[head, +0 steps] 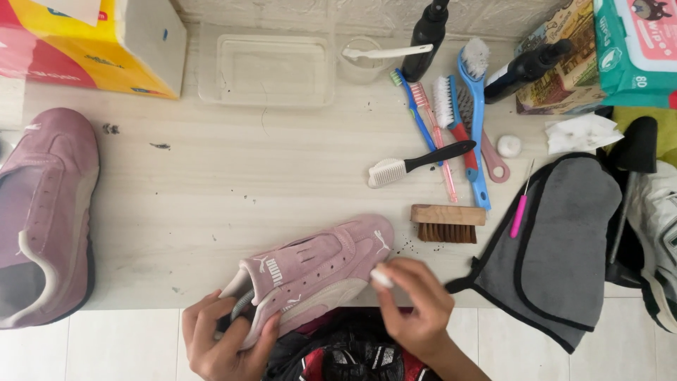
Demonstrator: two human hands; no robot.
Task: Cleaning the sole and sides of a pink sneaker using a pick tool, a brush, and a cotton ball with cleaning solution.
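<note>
Far left corner of the table [211,176]: a yellow and red carton [84,42] with a white side panel, tilted. Far right corner: a green and white soft pack of wipes [635,49], lying on a printed cardboard box [557,77]. Between them, a clear plastic tray [264,67] against the wall, and two black bottles [428,32], one upright, one leaning. Mid-table, a fan of brushes [458,120] in blue, pink and red, a black-handled brush [419,164] with pale bristles, and a wooden brush [448,224] with brown bristles just beside the shoe's toe. Grey cloth [564,247] with black edging hangs over the near right edge. Left hand [222,339] low at the table edge, fingers wrapped around the heel of a pink suede shoe [317,271], grip closed on it. Right hand [416,307] bent inward, thumb and fingertips pinched shut on a small white eraser-like block [381,276], which touches the shoe's side near the toe. Shoe lies tilted, toe pointing right, at the near table edge; pale sole, white trim, small perforations on the upper. Its mate [42,212] rests at the far left, well apart.
</note>
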